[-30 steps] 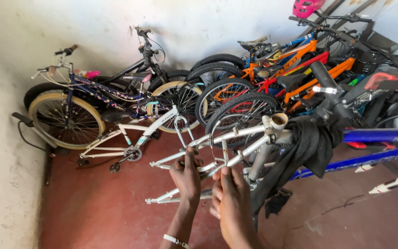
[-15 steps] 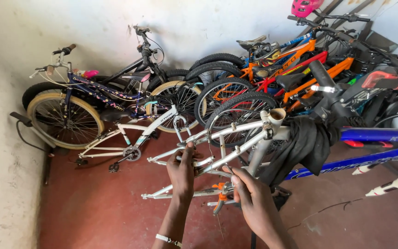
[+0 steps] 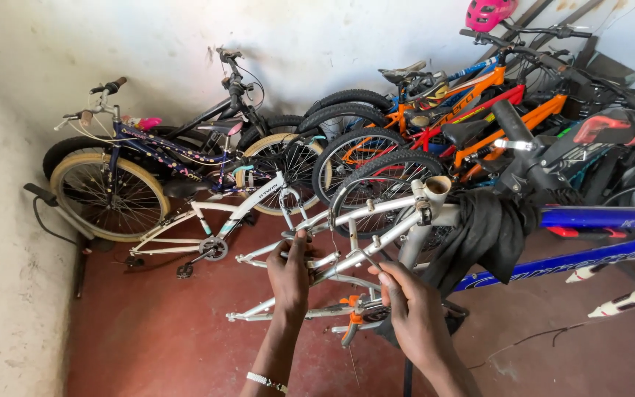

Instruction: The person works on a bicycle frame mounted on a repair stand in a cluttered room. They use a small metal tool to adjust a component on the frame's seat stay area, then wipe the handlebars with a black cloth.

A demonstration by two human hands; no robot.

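walls (image 3: 75,37): stained white plaster | floor (image 3: 148,331): red concrete | light: daylight

Bright, even daylight from above right; pale wall (image 3: 317,37) nearly washed out. Soft, shallow shadows under the bicycles (image 3: 185,169) on the red floor (image 3: 148,331). Sharp throughout, no motion blur. Slight wide-angle bending toward the edges.

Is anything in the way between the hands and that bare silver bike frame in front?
Nothing visible. The left hand already grips a tube of the bare silver bicycle frame, and the right hand touches its lower part near the orange pedal. The black cloth draped over the blue frame tube hangs to the right, clear of both hands.
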